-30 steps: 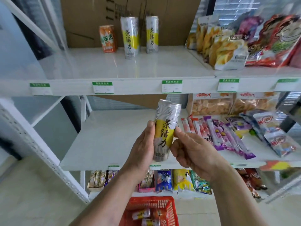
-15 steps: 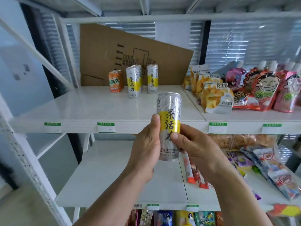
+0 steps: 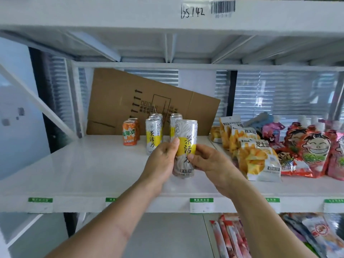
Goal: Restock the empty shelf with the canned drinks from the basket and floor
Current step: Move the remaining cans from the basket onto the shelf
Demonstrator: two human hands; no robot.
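Nearest to you, both of your forearms reach up and forward over the front edge of the white shelf [image 3: 78,170]. Your left hand [image 3: 161,164] wraps the left side of a tall silver and yellow can [image 3: 185,148], thumb up along its label, while your right hand [image 3: 208,162] grips it from the right with the fingertips pressed on the lower part of the label. You hold the can upright over the middle of the shelf; whether its base touches the board is hidden by your hands. Just beyond it, further back on the same shelf, stand more silver and yellow cans [image 3: 153,135], one partly hidden behind the can you hold, and to their left two short orange cans [image 3: 129,134], all upright. To the right, on the same level, lie yellow snack bags [image 3: 258,161] and red pouches [image 3: 314,151]. A sheet of brown cardboard [image 3: 119,101] leans against the back behind the cans. Green price tags [image 3: 201,200] line the shelf's front lip.
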